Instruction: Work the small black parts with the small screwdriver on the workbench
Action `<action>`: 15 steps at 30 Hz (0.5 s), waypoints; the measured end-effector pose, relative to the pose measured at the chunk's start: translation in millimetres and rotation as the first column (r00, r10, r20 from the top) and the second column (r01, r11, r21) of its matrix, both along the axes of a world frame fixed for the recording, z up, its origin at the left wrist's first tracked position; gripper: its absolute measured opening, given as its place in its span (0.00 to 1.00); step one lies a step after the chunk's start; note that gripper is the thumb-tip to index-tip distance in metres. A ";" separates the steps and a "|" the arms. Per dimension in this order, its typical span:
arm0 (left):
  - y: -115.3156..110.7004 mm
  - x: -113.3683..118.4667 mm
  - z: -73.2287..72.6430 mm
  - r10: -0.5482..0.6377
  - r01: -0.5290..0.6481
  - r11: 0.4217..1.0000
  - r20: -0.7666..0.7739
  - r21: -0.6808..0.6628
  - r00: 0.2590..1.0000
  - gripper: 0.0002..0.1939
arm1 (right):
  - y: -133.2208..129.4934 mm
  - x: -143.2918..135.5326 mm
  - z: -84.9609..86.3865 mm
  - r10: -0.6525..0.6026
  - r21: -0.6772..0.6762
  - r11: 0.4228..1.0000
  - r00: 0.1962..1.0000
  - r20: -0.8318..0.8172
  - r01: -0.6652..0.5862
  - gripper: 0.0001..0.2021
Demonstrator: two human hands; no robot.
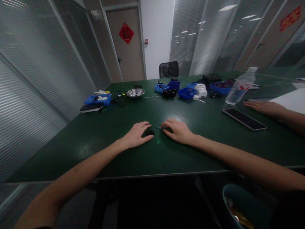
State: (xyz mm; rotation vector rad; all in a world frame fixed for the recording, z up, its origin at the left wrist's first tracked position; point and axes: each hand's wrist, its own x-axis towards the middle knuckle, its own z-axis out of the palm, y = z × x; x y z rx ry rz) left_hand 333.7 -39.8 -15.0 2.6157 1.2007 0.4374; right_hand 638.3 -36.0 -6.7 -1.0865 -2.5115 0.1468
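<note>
My left hand (137,135) rests on the green table (114,127), thumb and fingers apart beside a small black object (150,132) that lies between them. To its right, my right hand (177,130) is closed around the dark handle of a screwdriver (159,127), whose thin metal shaft points left toward the black object. A tiny green piece (158,142) lies on the table just in front of me, between the two hands.
Beyond my hands stand blue bins (187,93), a metal bowl (135,93) and a blue tray (98,99). On the right are a phone (244,119), a water bottle (241,86) and another person's hand (265,108). A bin (247,203) stands below the table edge.
</note>
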 end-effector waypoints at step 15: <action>-0.2 2.6 4.1 -0.080 0.078 0.991 0.012 0.110 0.997 0.21 | 1.8 0.5 -2.6 -0.022 0.004 1.000 1.000 -0.013 0.022 0.09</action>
